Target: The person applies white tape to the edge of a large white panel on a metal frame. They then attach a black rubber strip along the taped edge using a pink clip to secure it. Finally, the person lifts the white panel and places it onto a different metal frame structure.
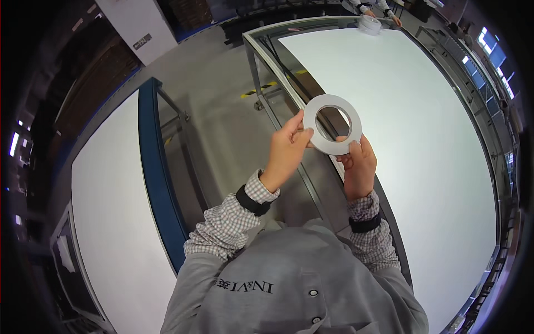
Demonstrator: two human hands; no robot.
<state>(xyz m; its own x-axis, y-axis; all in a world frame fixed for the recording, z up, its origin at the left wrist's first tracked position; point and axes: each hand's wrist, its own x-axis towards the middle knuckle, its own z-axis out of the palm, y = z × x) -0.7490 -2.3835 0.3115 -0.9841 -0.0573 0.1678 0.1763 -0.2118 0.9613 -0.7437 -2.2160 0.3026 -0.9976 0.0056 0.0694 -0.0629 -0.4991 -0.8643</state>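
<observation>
Both my hands hold up a flat white roll of tape (352, 115) in front of me, over the near edge of the right-hand table. My left hand (286, 149) pinches the roll's left rim between thumb and fingers. At its lower right, my right hand (359, 170) grips the rim, with the thumb on the face and other fingers partly hidden behind the roll. Through the roll's round hole, the frame of the table shows. Beneath and beyond it lies a large white sheet (423, 150) on the metal-framed table.
To my left stands another table with a white top (111, 189) and a blue edge (156, 167). At the far end of the right table, another person's hands (384, 16) are near a clear roll (369, 25). Yellow-black floor tape (258, 90) and a caster (258, 105) show between the tables.
</observation>
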